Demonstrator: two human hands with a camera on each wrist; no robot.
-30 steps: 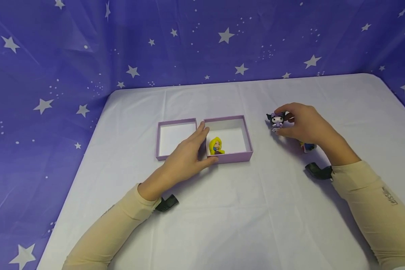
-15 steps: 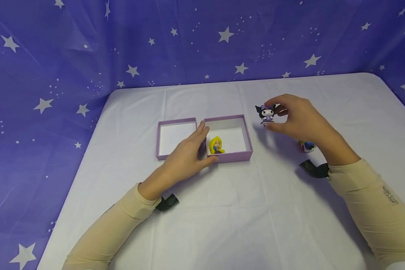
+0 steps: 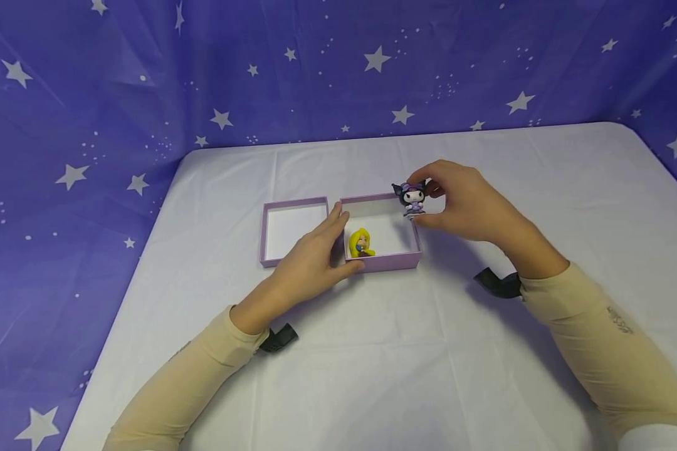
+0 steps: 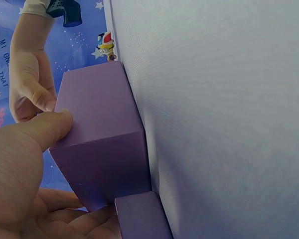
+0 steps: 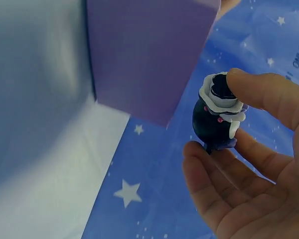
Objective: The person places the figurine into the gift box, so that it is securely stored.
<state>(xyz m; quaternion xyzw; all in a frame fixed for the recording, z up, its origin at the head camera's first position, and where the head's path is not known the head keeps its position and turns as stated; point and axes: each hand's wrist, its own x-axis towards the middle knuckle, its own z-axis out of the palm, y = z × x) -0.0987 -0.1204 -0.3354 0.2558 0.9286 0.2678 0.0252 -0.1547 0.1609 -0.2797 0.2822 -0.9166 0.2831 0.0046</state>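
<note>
My right hand point(image 3: 465, 200) pinches a small black-and-purple figurine point(image 3: 412, 199) between thumb and fingers. It is upright above the right wall of a purple box point(image 3: 382, 262); the right wrist view shows its white underside point(image 5: 222, 102) beneath the thumb. My left hand point(image 3: 309, 263) holds the box's left end, thumb on the front wall point(image 4: 97, 102) and fingers along the left side. Inside the box, at the near left, stands a yellow-haired figurine point(image 3: 362, 243).
Left of the box lies its shallow purple lid point(image 3: 263, 235), inside up, partly behind my left hand. Another colourful figurine point(image 4: 107, 47) stands on the white tablecloth point(image 3: 338, 382) to the right, hidden in the head view. A starry purple backdrop point(image 3: 316, 81) surrounds the table.
My right hand has lifted the black-and-purple figurine off the table and carried it left to the box's right wall. The left hand and box stay where they were.
</note>
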